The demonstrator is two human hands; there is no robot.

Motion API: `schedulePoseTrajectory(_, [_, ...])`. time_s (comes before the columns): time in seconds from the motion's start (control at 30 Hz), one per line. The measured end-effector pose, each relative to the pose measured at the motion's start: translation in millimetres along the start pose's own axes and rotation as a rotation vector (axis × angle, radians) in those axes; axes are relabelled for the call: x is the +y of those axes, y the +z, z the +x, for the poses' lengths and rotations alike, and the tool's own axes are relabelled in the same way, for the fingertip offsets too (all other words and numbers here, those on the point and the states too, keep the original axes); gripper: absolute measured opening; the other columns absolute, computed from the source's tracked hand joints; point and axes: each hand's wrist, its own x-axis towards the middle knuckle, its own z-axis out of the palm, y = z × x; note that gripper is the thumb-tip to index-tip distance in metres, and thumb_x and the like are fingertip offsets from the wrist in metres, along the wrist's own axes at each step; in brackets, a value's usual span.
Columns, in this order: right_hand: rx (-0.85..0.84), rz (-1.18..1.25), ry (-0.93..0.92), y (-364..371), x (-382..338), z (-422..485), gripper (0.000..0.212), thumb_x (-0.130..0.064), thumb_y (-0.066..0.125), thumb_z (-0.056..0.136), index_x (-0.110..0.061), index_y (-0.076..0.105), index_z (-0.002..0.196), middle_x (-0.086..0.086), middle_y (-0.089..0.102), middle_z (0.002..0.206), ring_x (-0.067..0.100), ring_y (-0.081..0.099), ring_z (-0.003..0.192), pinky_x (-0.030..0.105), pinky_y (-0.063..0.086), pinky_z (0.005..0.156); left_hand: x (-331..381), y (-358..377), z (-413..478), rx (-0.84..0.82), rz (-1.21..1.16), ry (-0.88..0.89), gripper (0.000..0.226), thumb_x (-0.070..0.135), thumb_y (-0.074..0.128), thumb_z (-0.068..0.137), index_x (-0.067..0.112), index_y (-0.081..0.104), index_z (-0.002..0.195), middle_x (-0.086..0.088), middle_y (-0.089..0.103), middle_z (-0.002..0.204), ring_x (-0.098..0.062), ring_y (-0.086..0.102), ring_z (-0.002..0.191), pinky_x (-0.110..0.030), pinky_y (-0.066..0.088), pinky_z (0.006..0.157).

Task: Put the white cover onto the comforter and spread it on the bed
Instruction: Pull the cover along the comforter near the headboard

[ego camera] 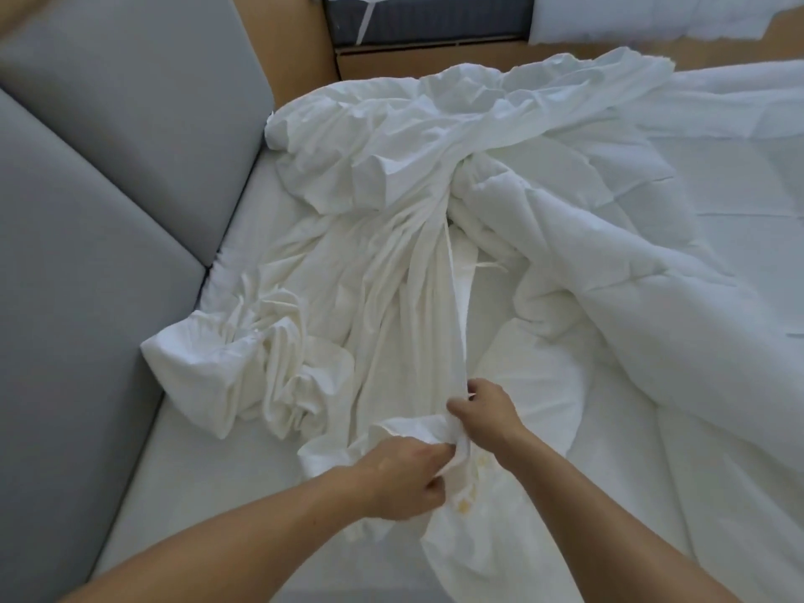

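The white cover (383,289) lies bunched and wrinkled across the middle of the bed (182,463), pulled into long folds that run toward me. The thicker quilted comforter (609,263) is heaped to its right and partly tucked under the cover's far end. My left hand (404,476) is closed on a gathered edge of the cover near the bed's front. My right hand (483,406) pinches the same cover edge just above and to the right, holding a taut fold. A thin white tie (491,265) shows at the cover's opening.
A grey padded headboard (100,202) runs along the left. The wooden floor (296,50) and a second bed's dark base (426,15) lie at the top, with more white bedding (652,15) at the top right.
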Motion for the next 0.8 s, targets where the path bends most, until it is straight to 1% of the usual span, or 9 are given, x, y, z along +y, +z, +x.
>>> schedulePoseTrajectory(0.1, [0.026, -0.016, -0.095, -7.8, -10.9, -11.5, 0.017, -0.008, 0.046, 0.086, -0.010, 0.061, 0.078, 0.003, 0.061, 0.072, 0.020, 0.056, 0.065, 0.033, 0.045, 0.059, -8.9, -23.6, -8.4, -0.042, -0.300, -0.152, 0.027, 0.038, 0.052, 0.095, 0.027, 0.057, 0.070, 0.009, 0.060, 0.068, -0.013, 0.058, 0.064, -0.028, 0.047, 0.065])
schedulePoseTrajectory(0.17, [-0.040, 0.025, -0.184, -11.0, -16.1, -23.8, 0.019, -0.013, 0.049, 0.085, -0.011, 0.068, 0.087, 0.006, 0.069, 0.080, 0.025, 0.064, 0.073, 0.038, 0.053, 0.066, -23.8, -45.2, -0.1, 0.178, -0.574, -0.301, 0.031, 0.044, 0.053, 0.098, 0.021, 0.070, 0.087, 0.007, 0.069, 0.078, -0.019, 0.068, 0.076, -0.034, 0.056, 0.077])
schedulePoseTrajectory(0.27, [-0.133, -0.052, -0.297, -6.8, -17.1, -37.2, 0.030, -0.028, 0.051, 0.082, -0.001, 0.062, 0.093, 0.018, 0.066, 0.086, 0.032, 0.061, 0.074, 0.047, 0.053, 0.074, -34.4, -86.0, 27.0, 0.438, -0.641, -0.417, 0.048, 0.063, 0.049, 0.092, 0.019, 0.061, 0.105, 0.000, 0.066, 0.107, -0.021, 0.065, 0.093, -0.042, 0.055, 0.087])
schedulePoseTrajectory(0.37, [-0.185, -0.133, -0.371, -0.9, -15.5, -43.0, 0.025, -0.027, 0.056, 0.088, -0.007, 0.049, 0.075, 0.004, 0.048, 0.066, 0.016, 0.045, 0.062, 0.041, 0.044, 0.063, -21.9, -117.9, 48.5, 0.385, -0.675, -0.558, 0.084, 0.077, 0.057, 0.076, 0.017, 0.048, 0.134, -0.003, 0.059, 0.123, -0.024, 0.063, 0.101, -0.036, 0.055, 0.074])
schedulePoseTrajectory(0.4, [-0.203, -0.155, -0.397, -0.1, -14.9, -42.8, 0.026, -0.028, 0.056, 0.088, -0.008, 0.048, 0.073, 0.002, 0.048, 0.065, 0.016, 0.045, 0.061, 0.039, 0.043, 0.063, -19.0, -121.0, 53.7, 0.344, -0.630, -0.595, 0.083, 0.076, 0.062, 0.073, 0.015, 0.051, 0.128, -0.004, 0.062, 0.117, -0.023, 0.065, 0.096, -0.036, 0.057, 0.070])
schedulePoseTrajectory(0.47, [-0.237, -0.221, -0.426, -0.5, -18.5, -43.1, 0.026, -0.027, 0.057, 0.089, -0.013, 0.049, 0.068, 0.001, 0.052, 0.064, 0.018, 0.047, 0.061, 0.038, 0.044, 0.063, -17.4, -119.2, 61.6, 0.310, -0.512, -0.599, 0.052, 0.055, 0.070, 0.079, 0.009, 0.061, 0.103, -0.007, 0.069, 0.094, -0.022, 0.068, 0.081, -0.039, 0.059, 0.068])
schedulePoseTrajectory(0.57, [-0.287, -0.267, -0.394, -10.7, -24.4, -37.4, 0.026, -0.019, 0.060, 0.091, -0.011, 0.051, 0.068, -0.003, 0.050, 0.064, 0.013, 0.046, 0.062, 0.034, 0.043, 0.064, -22.7, -112.5, 64.0, 0.413, -0.627, -0.562, 0.015, 0.019, 0.060, 0.087, 0.006, 0.066, 0.091, -0.012, 0.070, 0.083, -0.022, 0.066, 0.065, -0.034, 0.056, 0.057])
schedulePoseTrajectory(0.67, [-0.314, -0.257, -0.303, -26.9, -26.2, -24.1, 0.007, -0.018, 0.064, 0.088, -0.013, 0.066, 0.085, -0.001, 0.067, 0.083, 0.015, 0.063, 0.078, 0.041, 0.054, 0.080, -32.1, -112.5, 49.0, 0.564, -0.768, -0.503, 0.021, 0.021, 0.060, 0.094, 0.005, 0.063, 0.081, -0.011, 0.067, 0.076, -0.020, 0.060, 0.062, -0.031, 0.049, 0.056])
schedulePoseTrajectory(0.8, [0.036, 0.112, -0.269, -36.7, -56.7, -11.1, 0.047, -0.025, 0.070, 0.090, -0.014, 0.057, 0.134, -0.004, 0.063, 0.125, 0.012, 0.061, 0.114, 0.033, 0.048, 0.102, -33.8, -113.3, 25.3, 0.591, -0.704, -0.335, 0.035, 0.027, 0.063, 0.095, -0.001, 0.059, 0.075, -0.005, 0.056, 0.065, -0.018, 0.054, 0.061, -0.037, 0.047, 0.064])
